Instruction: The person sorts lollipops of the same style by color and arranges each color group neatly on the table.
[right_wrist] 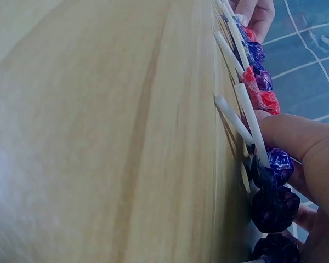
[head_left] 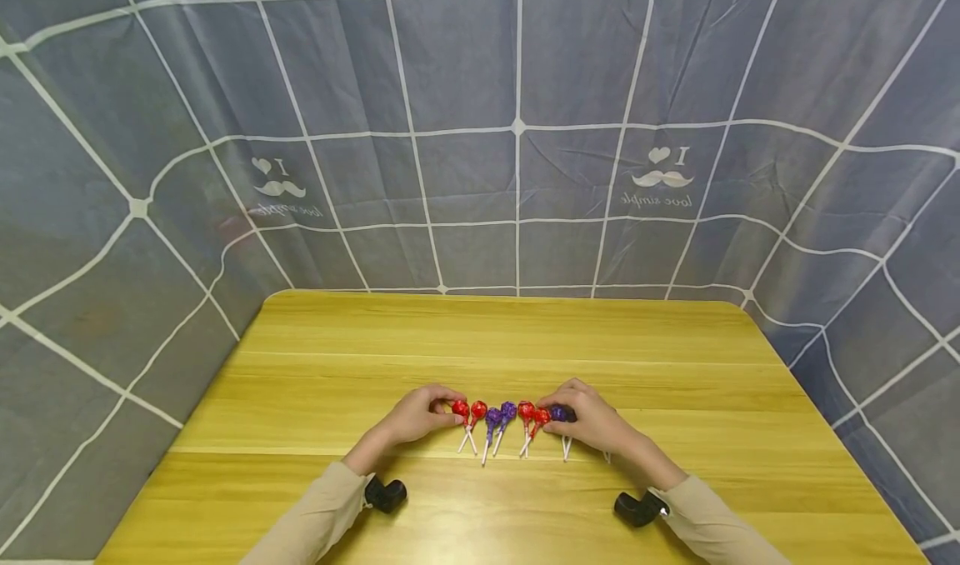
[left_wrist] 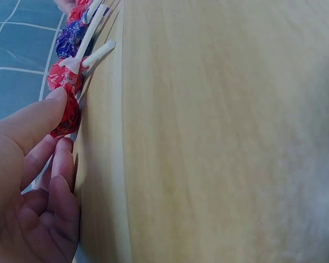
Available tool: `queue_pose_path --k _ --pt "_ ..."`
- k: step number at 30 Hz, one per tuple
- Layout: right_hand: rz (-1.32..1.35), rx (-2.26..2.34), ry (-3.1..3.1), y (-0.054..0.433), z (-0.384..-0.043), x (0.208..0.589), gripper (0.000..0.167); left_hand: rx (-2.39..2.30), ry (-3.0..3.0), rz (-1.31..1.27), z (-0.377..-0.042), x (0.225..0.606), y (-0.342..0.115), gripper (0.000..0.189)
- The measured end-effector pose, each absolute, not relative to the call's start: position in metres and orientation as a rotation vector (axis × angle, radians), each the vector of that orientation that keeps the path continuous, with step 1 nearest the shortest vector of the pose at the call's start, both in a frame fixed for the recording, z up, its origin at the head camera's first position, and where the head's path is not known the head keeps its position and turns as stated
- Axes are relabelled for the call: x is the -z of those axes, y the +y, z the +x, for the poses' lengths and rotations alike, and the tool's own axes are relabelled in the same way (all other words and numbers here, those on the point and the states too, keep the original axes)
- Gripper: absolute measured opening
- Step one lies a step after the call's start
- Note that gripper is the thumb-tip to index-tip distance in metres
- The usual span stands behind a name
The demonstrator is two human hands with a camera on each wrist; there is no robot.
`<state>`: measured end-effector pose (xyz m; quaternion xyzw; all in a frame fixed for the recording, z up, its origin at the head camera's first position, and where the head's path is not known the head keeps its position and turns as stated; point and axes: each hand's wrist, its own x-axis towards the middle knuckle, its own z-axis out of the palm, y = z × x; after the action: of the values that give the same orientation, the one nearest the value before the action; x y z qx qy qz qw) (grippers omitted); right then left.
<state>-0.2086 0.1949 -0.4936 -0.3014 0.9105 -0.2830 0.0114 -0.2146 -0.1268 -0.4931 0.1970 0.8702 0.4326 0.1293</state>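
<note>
A row of wrapped lollipops with white sticks lies across the table. My left hand (head_left: 422, 413) is at the row's left end, thumb and fingers pinching a red lollipop (left_wrist: 68, 118). Beside it lies another red lollipop (head_left: 478, 410), its stick crossing the first one's. Two purple lollipops (head_left: 492, 417) sit in the middle, then two more red ones. My right hand (head_left: 592, 417) holds the nearer red lollipop (head_left: 541, 417) between thumb and index finger. Under that palm are dark purple lollipops (right_wrist: 275, 209), partly hidden in the head view.
The wooden table (head_left: 480, 340) has rounded far corners. A grey-blue curtain (head_left: 465, 173) with white grid lines hangs behind it and along both sides. Black wrist cameras (head_left: 386, 495) sit at both beige sleeves (head_left: 315, 511).
</note>
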Motion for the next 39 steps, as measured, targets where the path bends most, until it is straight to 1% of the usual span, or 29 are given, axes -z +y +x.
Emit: queue_pose_path --k 6,15,27,39 --pt "-0.938 0.898 2.836 0.194 -0.21 0.493 0.03 -1.244 2.542 0.569 -0.216 0.493 -0.126 0.033" --pt "-0.909 1.039 2.745 0.199 -0.212 0.492 0.03 -1.307 2.495 0.535 -0.215 0.492 -0.129 0.033" --pt "-0.79 1.234 2.663 0.207 -0.209 0.486 0.035 -1.408 2.521 0.533 -0.213 0.493 -0.13 0.03" --pt "-0.753 1.332 2.587 0.208 -0.214 0.488 0.035 -1.545 2.531 0.435 -0.209 0.494 -0.129 0.034"
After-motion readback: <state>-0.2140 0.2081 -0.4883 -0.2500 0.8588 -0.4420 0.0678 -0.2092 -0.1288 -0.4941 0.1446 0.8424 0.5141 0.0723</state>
